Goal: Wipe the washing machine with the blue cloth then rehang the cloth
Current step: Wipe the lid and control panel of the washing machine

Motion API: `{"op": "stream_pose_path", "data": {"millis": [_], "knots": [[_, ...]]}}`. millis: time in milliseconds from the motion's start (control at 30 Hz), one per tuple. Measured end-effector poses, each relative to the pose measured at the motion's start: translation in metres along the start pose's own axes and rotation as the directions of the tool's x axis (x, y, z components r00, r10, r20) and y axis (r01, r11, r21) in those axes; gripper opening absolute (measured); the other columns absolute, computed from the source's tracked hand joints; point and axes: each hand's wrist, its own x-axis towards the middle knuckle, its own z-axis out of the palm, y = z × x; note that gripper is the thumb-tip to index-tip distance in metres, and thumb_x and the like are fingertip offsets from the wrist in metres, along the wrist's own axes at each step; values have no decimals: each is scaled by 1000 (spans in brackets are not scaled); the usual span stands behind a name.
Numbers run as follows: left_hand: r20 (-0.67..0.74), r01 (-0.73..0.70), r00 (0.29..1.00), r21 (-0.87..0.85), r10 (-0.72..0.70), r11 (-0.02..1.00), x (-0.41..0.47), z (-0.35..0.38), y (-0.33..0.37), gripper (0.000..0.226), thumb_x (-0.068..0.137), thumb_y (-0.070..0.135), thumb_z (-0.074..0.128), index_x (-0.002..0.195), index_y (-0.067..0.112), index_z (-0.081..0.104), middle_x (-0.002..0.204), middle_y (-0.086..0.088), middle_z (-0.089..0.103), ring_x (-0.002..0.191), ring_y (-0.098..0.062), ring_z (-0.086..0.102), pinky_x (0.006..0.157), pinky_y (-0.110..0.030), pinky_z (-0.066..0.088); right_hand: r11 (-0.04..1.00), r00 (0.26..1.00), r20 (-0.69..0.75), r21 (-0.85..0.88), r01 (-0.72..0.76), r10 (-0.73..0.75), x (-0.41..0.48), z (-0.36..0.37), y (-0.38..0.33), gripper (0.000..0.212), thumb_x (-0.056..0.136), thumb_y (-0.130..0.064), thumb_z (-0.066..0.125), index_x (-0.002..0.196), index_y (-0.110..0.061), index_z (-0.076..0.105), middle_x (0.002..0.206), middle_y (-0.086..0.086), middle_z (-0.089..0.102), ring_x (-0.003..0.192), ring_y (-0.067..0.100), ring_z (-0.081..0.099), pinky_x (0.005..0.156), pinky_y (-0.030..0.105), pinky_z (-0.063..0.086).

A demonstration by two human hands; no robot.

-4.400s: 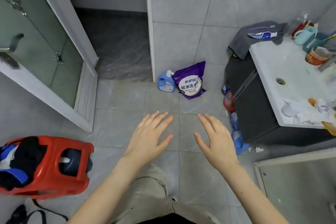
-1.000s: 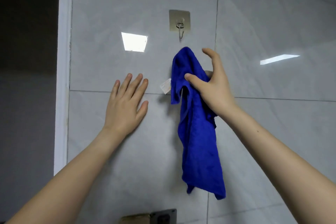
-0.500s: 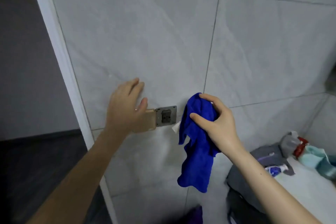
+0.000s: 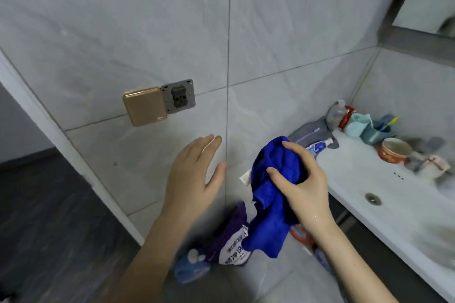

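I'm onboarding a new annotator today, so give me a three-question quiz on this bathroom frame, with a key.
1. True or false: the left hand grips the blue cloth.
2. Which hand holds the cloth bunched up? A) left B) right C) both
3. Fill in: the gold cover next to the wall socket is swung ____.
Key: 1 false, it is open and empty. 2 B, the right hand. 3 open.
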Motion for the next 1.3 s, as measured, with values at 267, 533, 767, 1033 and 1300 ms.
{"op": "stream_pose_path", "data": {"millis": [267, 533, 767, 1033, 1300], "knots": [[303, -146, 930, -217, 209, 965, -27, 96, 105, 53, 97, 44, 40, 141, 17, 53, 142, 1, 54, 130, -16, 46, 109, -31, 35, 973, 903, -381, -34, -228, 198, -100, -134, 27, 50, 80, -11, 79, 120, -35, 62, 121, -21, 64, 115, 3, 60, 97, 26, 48], [465, -275, 703, -519, 537, 810, -106, 185, 301, 55, 97, 45, 38, 143, 18, 51, 143, 4, 53, 133, -13, 44, 110, -35, 39, 893, 601, -756, -48, -447, 260, -263, -285, 24, 47, 80, -9, 78, 115, -36, 61, 109, -32, 64, 106, -7, 59, 80, 1, 40], [403, -378, 395, -747, 825, 546, -176, 222, 488, 54, 97, 46, 37, 142, 20, 53, 143, 7, 54, 133, -11, 45, 110, -23, 30, 855, 249, -950, 35, -518, 190, -381, -389, 0, 46, 80, -9, 78, 115, -35, 62, 106, -36, 63, 103, -13, 58, 79, -1, 39], [236, -380, 108, -888, 966, 260, -219, 276, 631, 50, 99, 43, 40, 140, 18, 55, 139, 6, 56, 131, -11, 46, 109, -27, 33, 833, -122, -990, 121, -539, 66, -462, -473, -8, 48, 79, -9, 79, 116, -36, 62, 110, -31, 64, 108, -7, 58, 85, 3, 42], [-71, -240, -229, -962, 971, -127, -273, 339, 782, 47, 98, 41, 44, 134, 15, 60, 132, 4, 61, 123, -15, 55, 106, -26, 37, 823, -520, -849, 225, -521, -97, -505, -537, 0, 50, 79, -11, 79, 114, -42, 62, 110, -30, 65, 107, -6, 59, 84, 10, 44]]}}
